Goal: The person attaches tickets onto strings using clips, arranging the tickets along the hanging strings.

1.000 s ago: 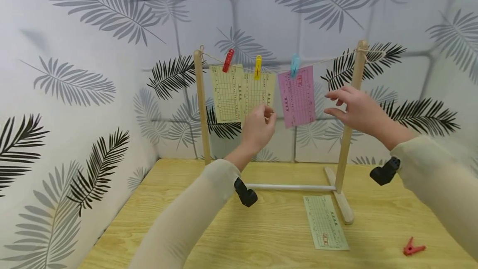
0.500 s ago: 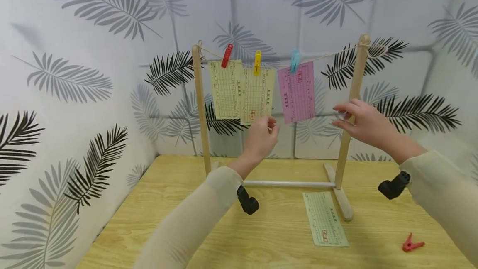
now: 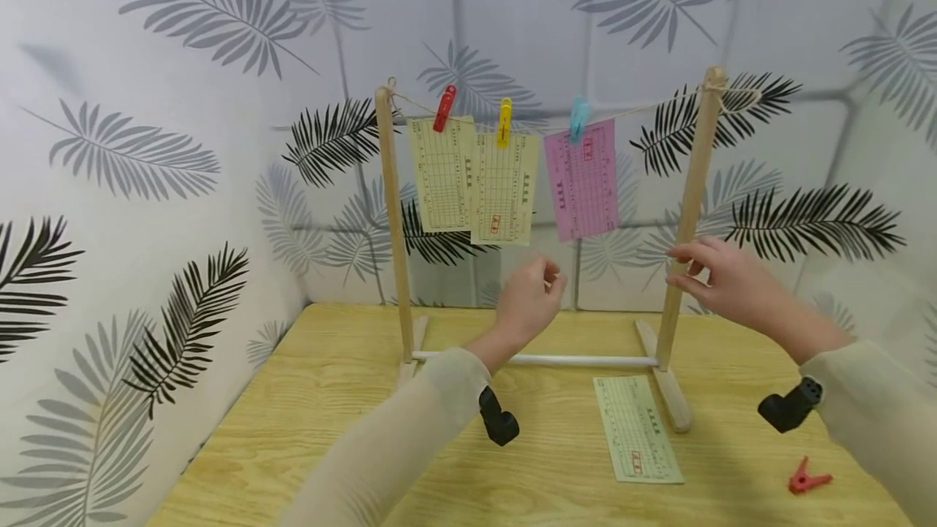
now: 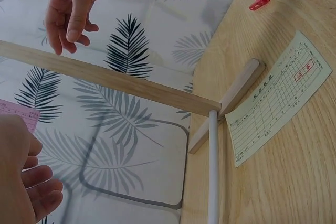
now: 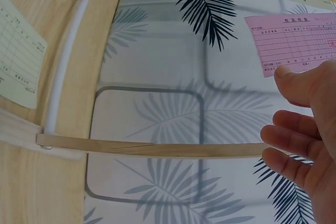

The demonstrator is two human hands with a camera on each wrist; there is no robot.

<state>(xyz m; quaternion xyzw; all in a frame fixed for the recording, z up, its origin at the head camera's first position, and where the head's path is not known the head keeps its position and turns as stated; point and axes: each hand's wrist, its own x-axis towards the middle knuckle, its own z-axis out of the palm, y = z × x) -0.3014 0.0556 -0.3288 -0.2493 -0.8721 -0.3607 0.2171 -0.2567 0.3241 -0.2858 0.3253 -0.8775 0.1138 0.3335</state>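
Note:
From a string hang two pale yellow printed slips and a pink one. A red clothespin [image 3: 444, 109] holds the left yellow slip [image 3: 442, 177], a yellow clothespin [image 3: 504, 123] the second yellow slip [image 3: 503, 189], and a light blue clothespin [image 3: 578, 119] the pink slip [image 3: 583, 181]. Below the second yellow slip, my left hand [image 3: 529, 299] is in the air with relaxed, bent fingers and nothing in it. My right hand [image 3: 732, 279] hovers by the rack's right post [image 3: 688, 226], fingers loosely bent and holding nothing. A pale green slip [image 3: 637, 429] lies on the table.
The wooden rack's left post [image 3: 395, 226] and white crossbar [image 3: 578, 360] stand on the wood-grain table [image 3: 293, 429]. Near the right front lies a loose red clothespin [image 3: 808, 476]. A leaf-patterned wall [image 3: 183, 267] rises behind and to the left.
Both hands have lowered and moved to the right, away from the hanging slips. The left hand no longer covers the second yellow slip. The slips and clothespins keep their places.

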